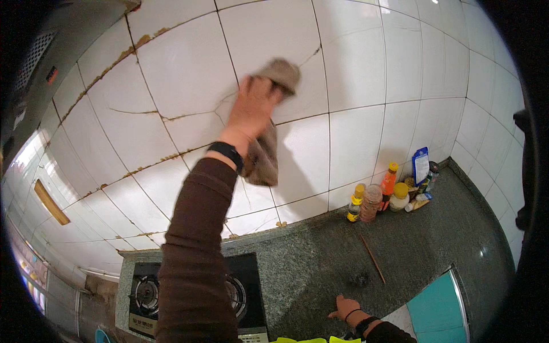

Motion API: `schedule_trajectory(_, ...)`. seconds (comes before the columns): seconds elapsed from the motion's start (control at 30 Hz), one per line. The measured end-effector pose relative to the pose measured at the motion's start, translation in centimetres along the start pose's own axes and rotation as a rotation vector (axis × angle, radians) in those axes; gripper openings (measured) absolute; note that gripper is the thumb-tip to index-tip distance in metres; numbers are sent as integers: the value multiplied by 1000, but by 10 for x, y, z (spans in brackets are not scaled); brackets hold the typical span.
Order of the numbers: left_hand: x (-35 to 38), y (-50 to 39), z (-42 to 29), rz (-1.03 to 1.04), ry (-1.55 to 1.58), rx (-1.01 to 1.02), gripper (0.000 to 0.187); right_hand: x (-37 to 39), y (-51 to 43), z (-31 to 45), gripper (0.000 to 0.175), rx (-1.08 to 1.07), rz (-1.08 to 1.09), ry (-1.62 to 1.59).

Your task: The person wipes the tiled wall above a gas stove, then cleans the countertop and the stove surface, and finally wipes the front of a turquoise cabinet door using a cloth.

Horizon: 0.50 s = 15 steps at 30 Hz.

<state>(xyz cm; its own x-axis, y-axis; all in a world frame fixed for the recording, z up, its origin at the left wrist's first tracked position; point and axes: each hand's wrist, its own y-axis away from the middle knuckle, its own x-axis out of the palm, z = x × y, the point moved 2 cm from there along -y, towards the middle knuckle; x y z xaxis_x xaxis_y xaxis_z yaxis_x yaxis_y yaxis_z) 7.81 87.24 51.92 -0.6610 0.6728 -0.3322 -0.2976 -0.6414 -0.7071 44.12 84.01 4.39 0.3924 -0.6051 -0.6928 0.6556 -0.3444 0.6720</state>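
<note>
My left hand [253, 103], at the end of a dark brown sleeve with a black wrist band, presses a grey-brown cloth [262, 165] against the white tiled wall [356, 68]. Part of the cloth bunches above the fingers and the rest hangs below the palm; hand and cloth are blurred. My right hand [345, 308] is low in the view, over the dark granite counter [300, 274], with fingers apart and no object visible in it. A two-burner gas stove [246, 274] lies under my left forearm, which hides part of it.
Bottles and jars [372, 201] stand against the wall at the counter's right, near a blue packet [420, 166]. A thin brown stick [373, 259] lies on the counter. A range hood [51, 55] is upper left. Teal cabinet doors [437, 306] are lower right. Several tiles are cracked.
</note>
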Motion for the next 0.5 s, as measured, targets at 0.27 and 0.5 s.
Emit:
schedule_trajectory(0.27, -59, 24, 159, -157, -225, -648, 42, 10, -12, -10, 94, -66, 17, 27)
schedule_trajectory(0.5, -38, -10, 150, -183, -216, -814, 47, 9, -8, -10, 98, -56, 86, -42)
